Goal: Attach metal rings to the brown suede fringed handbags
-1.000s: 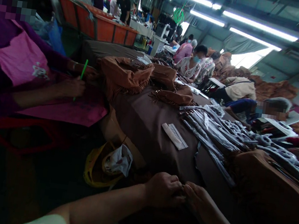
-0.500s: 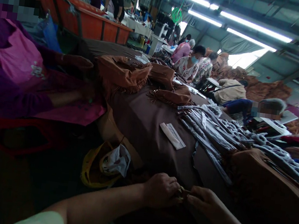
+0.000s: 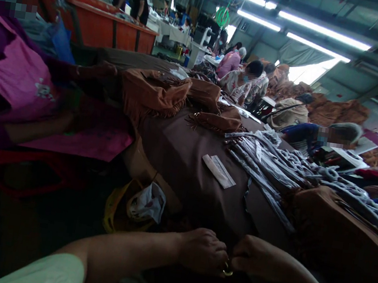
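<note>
My left hand point(image 3: 203, 251) comes in from the lower left, its fingers closed on a small gold-coloured metal ring point(image 3: 227, 272) that shows at the fingertips. Close beside it, my right hand point(image 3: 255, 258) has its fingers pinched together; whatever they hold is hidden. Dark brown material lies in shadow below both hands, its shape hard to make out. Beyond the hands is a table covered with dark brown cloth point(image 3: 171, 139), carrying two pale flat strips point(image 3: 219, 171) and a thin dark cord point(image 3: 246, 196).
Several wrapped straps point(image 3: 266, 162) lie at the right, beside a large brown fringed bag point(image 3: 340, 219). More fringed bags point(image 3: 154, 90) rest farther back. A yellow basket point(image 3: 111, 210) holding a white plastic bag point(image 3: 148, 201) stands left. A co-worker in a pink apron point(image 3: 20, 66) sits at far left.
My hands have moved slightly down and closer together, and the thin brown piece between them no longer shows. The co-worker's hands have drawn back to the left.
</note>
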`<state>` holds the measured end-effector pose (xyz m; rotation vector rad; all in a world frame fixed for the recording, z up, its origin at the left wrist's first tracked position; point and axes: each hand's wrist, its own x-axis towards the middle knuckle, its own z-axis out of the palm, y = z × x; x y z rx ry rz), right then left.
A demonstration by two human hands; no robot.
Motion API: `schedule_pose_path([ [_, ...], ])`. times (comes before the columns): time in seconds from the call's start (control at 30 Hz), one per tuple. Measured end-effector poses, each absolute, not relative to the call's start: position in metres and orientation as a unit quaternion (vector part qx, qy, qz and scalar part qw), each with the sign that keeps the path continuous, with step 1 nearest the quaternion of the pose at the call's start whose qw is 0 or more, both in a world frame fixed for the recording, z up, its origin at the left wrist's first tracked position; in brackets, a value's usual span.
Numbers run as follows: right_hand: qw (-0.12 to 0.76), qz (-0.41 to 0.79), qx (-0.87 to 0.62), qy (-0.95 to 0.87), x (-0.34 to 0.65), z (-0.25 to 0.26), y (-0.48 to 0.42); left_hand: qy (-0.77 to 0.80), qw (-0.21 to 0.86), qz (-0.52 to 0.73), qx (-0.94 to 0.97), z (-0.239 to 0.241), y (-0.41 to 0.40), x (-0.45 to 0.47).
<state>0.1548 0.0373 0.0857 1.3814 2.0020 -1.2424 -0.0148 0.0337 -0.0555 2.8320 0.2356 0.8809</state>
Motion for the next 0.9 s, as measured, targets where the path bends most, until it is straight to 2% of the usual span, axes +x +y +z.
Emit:
schedule_pose_path([
  [0.13, 0.156, -0.478, 0.523, 0.688, 0.156, 0.070, 0.027, 0.071, 0.116, 0.286, 0.948, -0.050, 0.040, -0.018],
  [0.4, -0.027, -0.515, 0.627, 0.583, 0.162, 0.046, 0.021, 0.235, 0.293, 0.320, 0.870, -0.040, 0.034, -0.024],
  [0.57, -0.096, -0.496, 0.678, 0.533, 0.152, 0.042, 0.023, 0.374, 0.276, 0.337, 0.819, -0.042, 0.026, -0.011],
  [0.73, -0.088, -0.504, 0.679, 0.526, 0.157, 0.041, 0.020, 0.376, 0.206, 0.294, 0.854, -0.044, 0.023, -0.004],
  [0.9, 0.015, -0.578, 0.598, 0.556, 0.174, 0.052, 0.014, 0.289, 0.152, 0.260, 0.909, -0.047, 0.027, -0.008],
])
